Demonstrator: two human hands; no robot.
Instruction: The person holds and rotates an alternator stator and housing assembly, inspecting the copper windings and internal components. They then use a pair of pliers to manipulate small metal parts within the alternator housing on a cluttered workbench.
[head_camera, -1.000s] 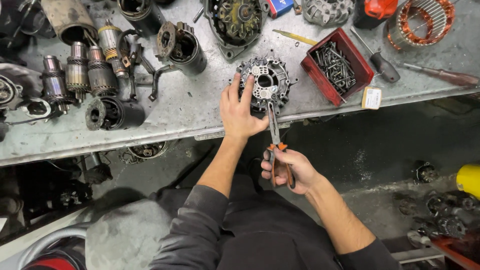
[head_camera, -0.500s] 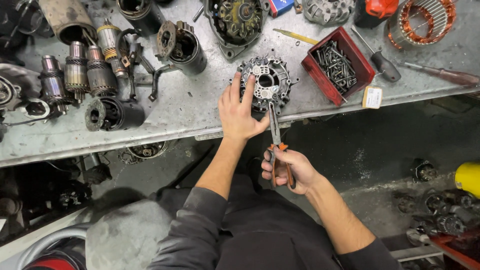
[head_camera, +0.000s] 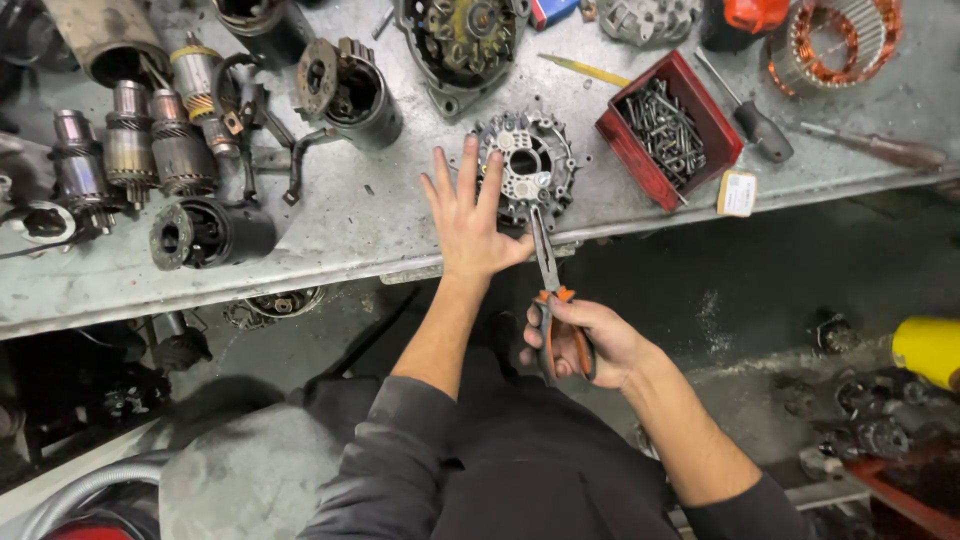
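Metal workbench (head_camera: 330, 235): hands, pliers (head_camera: 548, 262), rectifier plate (head_camera: 528, 165)

single head view, looking steeply down, close over workbench (head_camera: 400, 240)

We wear a dark grey long-sleeved top, both sleeves (head_camera: 400, 450) pushed up past our forearms (cuffs bunched near the elbows).

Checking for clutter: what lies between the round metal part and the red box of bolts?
Only bare bench top separates the round metal part from the red box, in the head view.
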